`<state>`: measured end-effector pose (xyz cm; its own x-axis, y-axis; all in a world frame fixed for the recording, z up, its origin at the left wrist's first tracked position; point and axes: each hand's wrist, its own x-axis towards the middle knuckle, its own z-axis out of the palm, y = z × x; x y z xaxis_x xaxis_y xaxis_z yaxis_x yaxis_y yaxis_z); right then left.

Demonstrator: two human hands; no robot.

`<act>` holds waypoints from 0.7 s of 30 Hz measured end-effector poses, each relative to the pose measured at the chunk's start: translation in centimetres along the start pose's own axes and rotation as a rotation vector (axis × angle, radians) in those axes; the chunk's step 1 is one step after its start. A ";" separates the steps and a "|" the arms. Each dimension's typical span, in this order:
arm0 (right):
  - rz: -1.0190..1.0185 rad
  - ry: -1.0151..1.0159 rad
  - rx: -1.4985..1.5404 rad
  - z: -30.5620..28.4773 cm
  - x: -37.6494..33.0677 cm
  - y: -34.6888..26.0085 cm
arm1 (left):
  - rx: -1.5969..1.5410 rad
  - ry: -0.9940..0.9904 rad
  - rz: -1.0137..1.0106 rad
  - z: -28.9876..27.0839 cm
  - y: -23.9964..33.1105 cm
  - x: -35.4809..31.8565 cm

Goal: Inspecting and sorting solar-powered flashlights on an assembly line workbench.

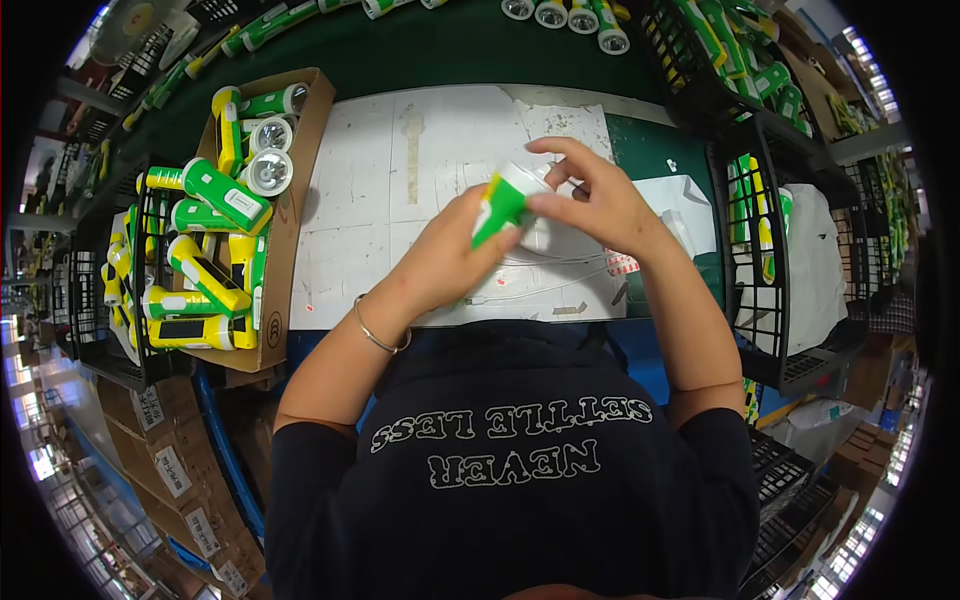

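A green flashlight [500, 205] with a yellow edge and a white head is in my left hand [455, 245], whose fingers wrap round its body. It tilts up toward the far right, over the white work surface [360, 190]. Close by its head is my right hand [600, 195], fingers curved and spread apart. The right thumb tip lies against or just beside the flashlight; I cannot tell which. A white cable [530, 293] with a small plug lies beneath the hands. Part of the flashlight is hidden by my left fingers.
At left stands a cardboard box [300, 180] of green and yellow flashlights, with a black crate [150, 215] beyond. Black crates [745, 290] line the right side. More flashlights [582, 20] lie along the far edge of the green table [440, 50].
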<state>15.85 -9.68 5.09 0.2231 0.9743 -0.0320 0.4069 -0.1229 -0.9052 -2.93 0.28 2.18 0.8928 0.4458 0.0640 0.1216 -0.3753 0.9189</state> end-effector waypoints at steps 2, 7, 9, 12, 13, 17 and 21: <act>0.038 -0.222 0.014 -0.7 0.3 0.0 | 0.155 -0.036 0.041 -1.1 0.9 -0.5; 0.073 -0.176 0.232 -2.3 -0.7 1.6 | 0.401 -0.310 -0.038 -5.7 0.2 -1.7; 0.057 -0.146 0.214 -2.3 -0.9 1.9 | 0.404 -0.302 -0.071 -6.5 -0.1 -2.4; 0.038 -0.179 0.255 -1.8 -0.4 2.0 | 0.394 -0.313 -0.083 -6.7 -0.1 -2.6; 0.040 -0.180 0.256 -1.4 -0.4 1.9 | 0.323 -0.344 -0.121 -6.4 0.4 -2.2; 0.079 -0.145 0.445 1.0 0.1 2.0 | 0.113 -0.323 -0.193 -5.0 0.5 -1.1; 0.104 -0.005 -0.317 4.3 0.8 4.0 | -0.228 -0.142 -0.294 -3.8 -2.1 -1.3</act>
<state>13.88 -8.63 -0.40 0.2734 0.9544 -0.1200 0.6377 -0.2732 -0.7202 -6.04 3.57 1.59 0.8872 0.3848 -0.2544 0.2958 -0.0514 0.9539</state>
